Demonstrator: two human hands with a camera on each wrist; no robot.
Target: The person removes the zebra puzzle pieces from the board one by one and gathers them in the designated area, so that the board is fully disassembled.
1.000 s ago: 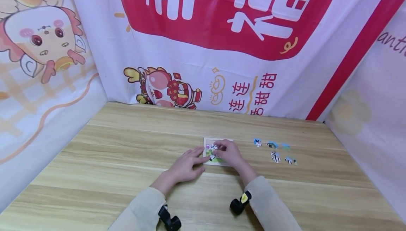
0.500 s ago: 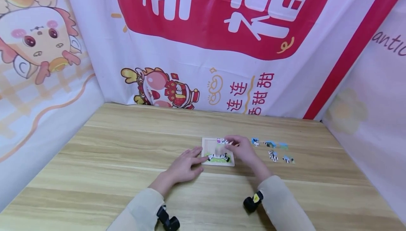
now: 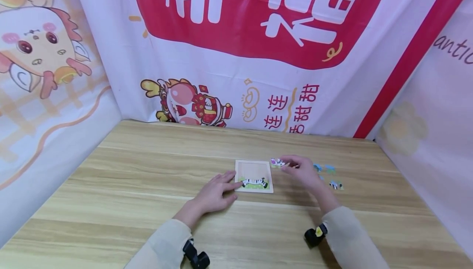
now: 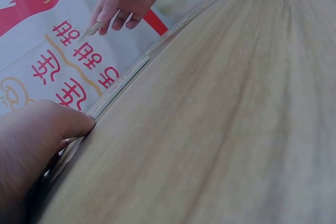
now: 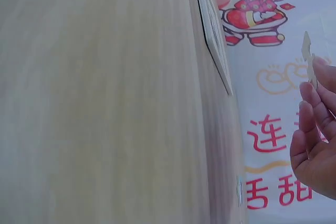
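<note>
At lower centre, the left hand (image 3: pixel 216 193) rests outstretched against the puzzle tray (image 3: pixel 253 169), while right of centre a puzzle piece (image 3: pixel 275 162), likely light, stiff and best held by its thin edges, is pinched by the right hand (image 3: pixel 301 171), near loose pieces (image 3: pixel 330 168).

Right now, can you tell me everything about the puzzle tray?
The puzzle tray is thin, nearly square and looks like pale wood, with a lighter rim. Its far part is bare; a green picture with black-and-white stripes fills the near part. It lies flat on the table, and the left hand touches its left side.
</note>
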